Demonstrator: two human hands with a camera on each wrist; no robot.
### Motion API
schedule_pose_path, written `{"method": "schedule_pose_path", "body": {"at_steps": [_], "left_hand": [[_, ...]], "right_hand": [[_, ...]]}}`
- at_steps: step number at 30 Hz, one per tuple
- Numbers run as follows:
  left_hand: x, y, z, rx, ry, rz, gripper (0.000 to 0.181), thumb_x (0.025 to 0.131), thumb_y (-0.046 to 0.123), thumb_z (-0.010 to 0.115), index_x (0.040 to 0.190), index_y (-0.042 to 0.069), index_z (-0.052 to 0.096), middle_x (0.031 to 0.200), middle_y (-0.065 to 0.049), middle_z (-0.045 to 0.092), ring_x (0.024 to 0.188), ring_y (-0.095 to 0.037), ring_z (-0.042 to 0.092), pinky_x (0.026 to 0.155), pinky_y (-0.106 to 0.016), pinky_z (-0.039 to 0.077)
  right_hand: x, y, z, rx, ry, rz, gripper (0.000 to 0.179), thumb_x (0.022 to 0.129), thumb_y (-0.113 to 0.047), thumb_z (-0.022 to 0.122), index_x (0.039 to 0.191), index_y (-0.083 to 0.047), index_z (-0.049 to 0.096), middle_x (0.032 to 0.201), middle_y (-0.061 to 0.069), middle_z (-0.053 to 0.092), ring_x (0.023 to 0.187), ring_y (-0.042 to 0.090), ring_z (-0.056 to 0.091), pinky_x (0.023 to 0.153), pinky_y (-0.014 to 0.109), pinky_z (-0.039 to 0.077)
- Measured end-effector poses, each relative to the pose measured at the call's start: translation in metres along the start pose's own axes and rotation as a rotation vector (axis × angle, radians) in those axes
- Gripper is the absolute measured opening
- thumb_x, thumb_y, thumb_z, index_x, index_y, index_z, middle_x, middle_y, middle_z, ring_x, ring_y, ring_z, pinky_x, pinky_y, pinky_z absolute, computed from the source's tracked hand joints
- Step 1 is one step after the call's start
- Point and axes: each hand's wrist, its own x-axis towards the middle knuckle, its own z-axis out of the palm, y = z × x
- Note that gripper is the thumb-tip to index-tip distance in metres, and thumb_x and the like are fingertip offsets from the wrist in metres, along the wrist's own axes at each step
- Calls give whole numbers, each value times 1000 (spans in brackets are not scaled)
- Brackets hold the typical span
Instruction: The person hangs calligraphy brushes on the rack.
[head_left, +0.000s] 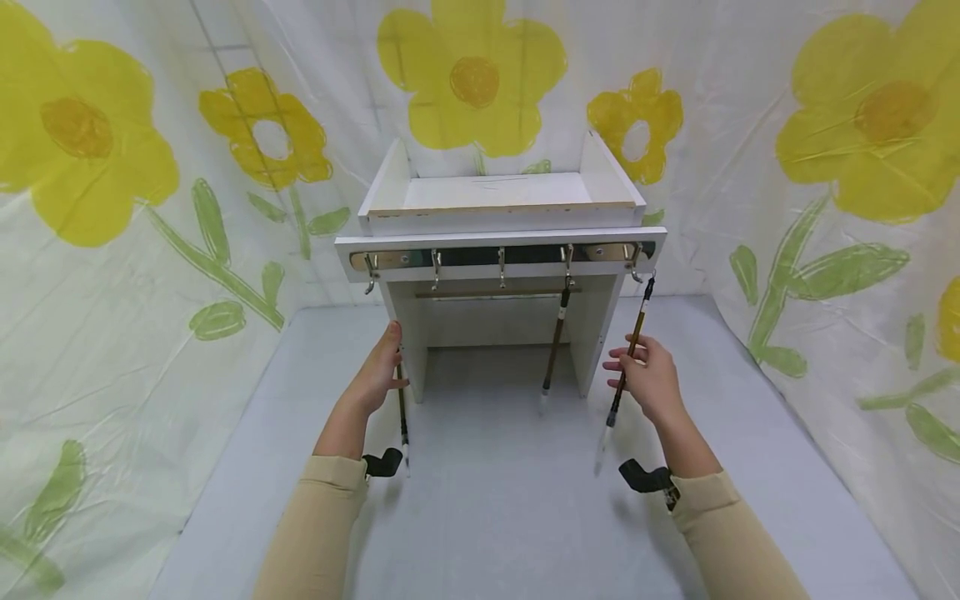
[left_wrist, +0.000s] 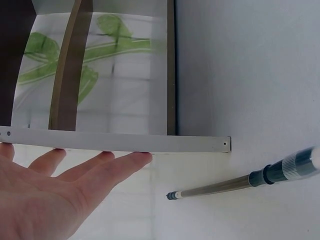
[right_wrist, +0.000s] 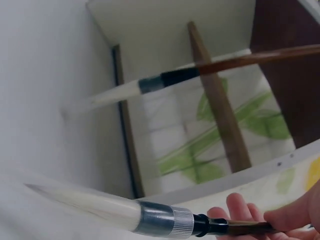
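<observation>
My right hand (head_left: 651,379) pinches the handle of a calligraphy brush (head_left: 641,321) between thumb and fingers. Its black top end is right by the rightmost hook (head_left: 634,260), and its white bristle tip (right_wrist: 90,202) points down. A second calligraphy brush (head_left: 555,346) hangs tip down from the neighbouring hook (head_left: 567,258). On the other side, my left hand (head_left: 375,371) has its fingers extended, fingertips right at the edge of the rack's left side panel (left_wrist: 190,144). Beside that hand a third calligraphy brush (left_wrist: 215,188) points downward, apart from the fingers; the hand partly hides it in the head view.
A white wooden rack (head_left: 498,221) with an open top tray stands on the pale table (head_left: 480,500), hooks along its front. A wooden crossbar (head_left: 495,293) spans its inside. Flowered sheeting (head_left: 472,79) encloses the back and sides.
</observation>
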Motion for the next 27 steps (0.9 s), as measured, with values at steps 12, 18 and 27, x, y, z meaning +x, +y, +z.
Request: {"method": "schedule_pose_path", "body": {"at_steps": [12, 18, 27], "left_hand": [[1, -1, 0, 23, 12, 5, 89, 98, 75, 12, 163, 18, -8, 170, -15, -9, 153, -49, 7, 109, -67, 38], [1, -1, 0, 31, 13, 2, 92, 96, 77, 12, 163, 17, -8, 170, -16, -9, 152, -50, 7, 108, -67, 38], [1, -3, -1, 26, 2, -1, 84, 100, 72, 11, 163, 19, -9, 170, -12, -9, 154, -47, 6, 110, -66, 38]], "right_hand": [[-24, -31, -2, 4, 68, -129, 46, 108, -10, 44, 152, -3, 34, 132, 25, 60, 113, 37, 69, 79, 34, 61], [-34, -44, -3, 22, 83, -177, 45, 107, -10, 46, 150, -4, 36, 128, 23, 61, 108, 32, 71, 78, 33, 61], [-46, -57, -1, 33, 96, -244, 44, 107, -9, 49, 149, -5, 38, 127, 23, 63, 97, 15, 74, 76, 30, 62]]}}
